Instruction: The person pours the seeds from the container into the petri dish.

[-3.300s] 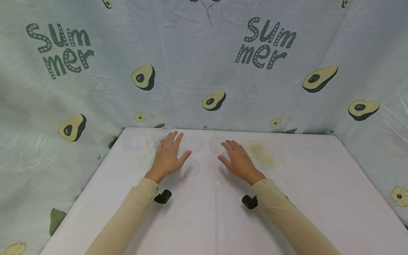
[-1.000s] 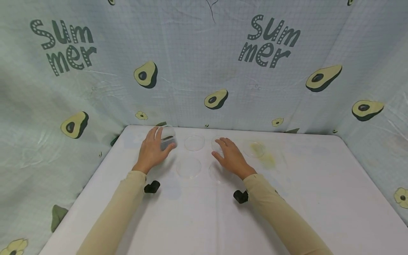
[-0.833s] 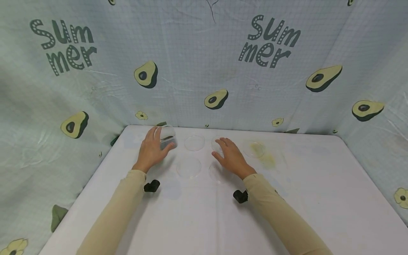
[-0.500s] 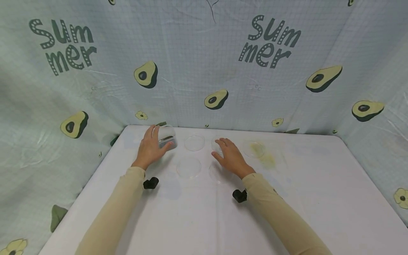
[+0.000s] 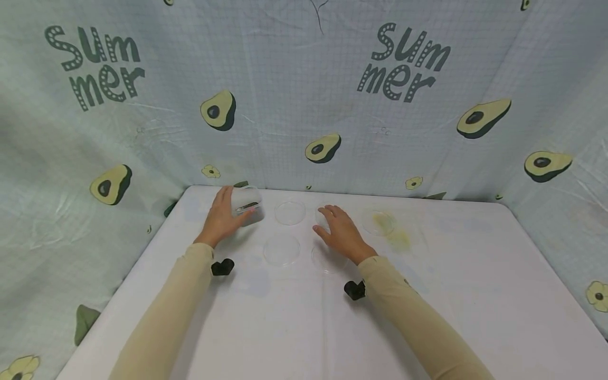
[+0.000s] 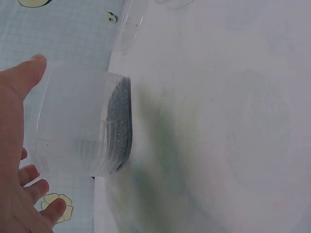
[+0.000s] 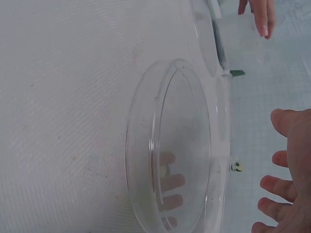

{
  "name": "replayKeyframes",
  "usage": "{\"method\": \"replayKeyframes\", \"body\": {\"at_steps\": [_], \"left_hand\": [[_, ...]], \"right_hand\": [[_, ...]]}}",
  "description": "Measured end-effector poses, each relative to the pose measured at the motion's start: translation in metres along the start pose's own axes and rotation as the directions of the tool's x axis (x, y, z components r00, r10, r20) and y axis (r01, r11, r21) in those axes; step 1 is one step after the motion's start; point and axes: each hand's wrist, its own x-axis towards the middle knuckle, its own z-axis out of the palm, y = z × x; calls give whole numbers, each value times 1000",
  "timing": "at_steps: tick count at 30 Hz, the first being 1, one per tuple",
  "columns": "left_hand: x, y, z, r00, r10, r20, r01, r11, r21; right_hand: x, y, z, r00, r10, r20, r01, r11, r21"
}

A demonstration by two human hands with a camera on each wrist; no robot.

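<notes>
In the head view my left hand (image 5: 220,219) is beside a clear plastic tub (image 5: 248,198), its thumb in front and fingers loosely extended along the left side. The left wrist view shows the tub (image 6: 73,121) with a dark grainy layer (image 6: 119,121) at its bottom; whether the hand touches it I cannot tell. A thin metallic object (image 5: 247,207) shows at the tub. My right hand (image 5: 343,235) hovers with spread, relaxed fingers above clear round dishes, partly covering one (image 5: 321,217). A shallow clear dish (image 7: 189,114) lies below it in the right wrist view.
Several clear round dishes lie in two rows, among them a back one (image 5: 290,213), a front one (image 5: 282,250), one nearer my right hand (image 5: 328,258) and one at the right (image 5: 378,222) by yellowish stains. A printed curtain (image 5: 266,95) borders the white table (image 5: 285,327).
My left hand has moved left from beside the dishes to the tub, uncovering it, and lately drifts slightly farther left. The right hand has shifted a little left. The dishes stay put.
</notes>
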Motion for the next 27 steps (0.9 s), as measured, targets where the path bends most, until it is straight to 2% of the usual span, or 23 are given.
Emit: {"method": "replayKeyframes", "body": {"at_steps": [11,20,27], "left_hand": [[7,-6,-1,994,-83,76,91,990,-107],[13,-10,1,982,-141,129,161,973,-167],[16,-13,4,974,-161,159,198,947,-255]], "right_hand": [[4,-1,4,1000,10,9,-10,1000,-6],[6,-3,8,999,-26,-18,26,1000,11],[9,-5,9,1000,-9,-5,9,1000,-1]]}}
